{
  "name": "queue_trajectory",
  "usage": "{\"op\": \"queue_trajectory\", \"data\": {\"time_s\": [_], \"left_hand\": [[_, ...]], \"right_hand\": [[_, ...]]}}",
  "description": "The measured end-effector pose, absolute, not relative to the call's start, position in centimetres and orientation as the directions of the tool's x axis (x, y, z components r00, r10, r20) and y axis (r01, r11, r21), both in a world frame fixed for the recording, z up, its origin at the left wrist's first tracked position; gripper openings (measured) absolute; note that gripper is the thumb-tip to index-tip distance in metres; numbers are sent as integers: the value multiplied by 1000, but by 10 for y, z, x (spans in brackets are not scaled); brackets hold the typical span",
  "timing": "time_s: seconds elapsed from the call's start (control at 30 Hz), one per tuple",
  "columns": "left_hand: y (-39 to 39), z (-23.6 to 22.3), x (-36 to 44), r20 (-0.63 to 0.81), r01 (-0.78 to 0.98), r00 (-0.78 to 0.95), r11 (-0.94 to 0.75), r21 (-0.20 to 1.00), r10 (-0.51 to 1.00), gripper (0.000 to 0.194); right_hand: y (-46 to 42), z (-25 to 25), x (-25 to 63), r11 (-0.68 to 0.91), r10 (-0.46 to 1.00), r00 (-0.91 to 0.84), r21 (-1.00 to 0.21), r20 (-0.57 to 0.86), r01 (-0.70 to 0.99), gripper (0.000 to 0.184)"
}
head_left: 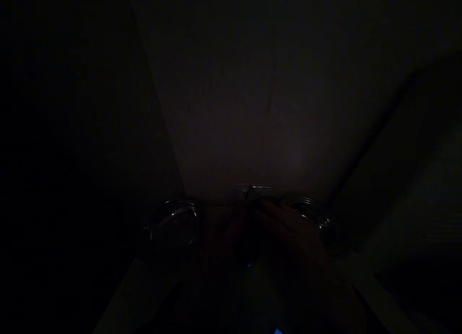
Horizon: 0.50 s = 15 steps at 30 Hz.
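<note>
Dim light: dark object (pixel 251 235) lay near table's (pixel 124 290) back edge, between two shiny vessels (pixel 197 222); right hand (pixel 294 233) over it, left hand (pixel 227 233) just beside; could not tell whether fingers gripped it

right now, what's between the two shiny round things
In the head view, the left hand and right hand lie between them, with a dark object, too dim to identify, between the hands.

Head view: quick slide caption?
Near darkness: left hand and right hand close together, left vessel and right vessel glinting on either side.
</note>
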<state>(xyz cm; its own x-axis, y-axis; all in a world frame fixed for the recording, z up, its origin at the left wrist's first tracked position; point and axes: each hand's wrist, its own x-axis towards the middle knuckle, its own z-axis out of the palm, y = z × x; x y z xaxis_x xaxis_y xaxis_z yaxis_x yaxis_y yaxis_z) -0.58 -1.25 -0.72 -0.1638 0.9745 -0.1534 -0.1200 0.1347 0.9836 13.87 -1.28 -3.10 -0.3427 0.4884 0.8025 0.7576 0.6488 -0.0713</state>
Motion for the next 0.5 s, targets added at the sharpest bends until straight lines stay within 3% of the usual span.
{"op": "queue_trajectory", "data": {"time_s": [0.17, 0.3, 0.4, 0.5], "left_hand": [[-11, -6, -6, -121, -118, -160, 103, 988, 980, 28], [-11, -8, -6, -104, -81, -127, 95, 992, 986, 25], [-12, -10, -5, -106, -145, -91, 93, 985, 990, 23], [-12, -9, -6, -141, -192, -90, 122, 974, 986, 23]], "right_hand": [[-13, -29, 137, 681, 452, -356, -59, 818, 730, 25], [-7, -31, 141, 632, 515, -262, -155, 816, 759, 27], [-4, -34, 144, 597, 564, -196, -232, 802, 768, 28], [-6, -33, 143, 638, 530, -250, -187, 810, 747, 28]]}}
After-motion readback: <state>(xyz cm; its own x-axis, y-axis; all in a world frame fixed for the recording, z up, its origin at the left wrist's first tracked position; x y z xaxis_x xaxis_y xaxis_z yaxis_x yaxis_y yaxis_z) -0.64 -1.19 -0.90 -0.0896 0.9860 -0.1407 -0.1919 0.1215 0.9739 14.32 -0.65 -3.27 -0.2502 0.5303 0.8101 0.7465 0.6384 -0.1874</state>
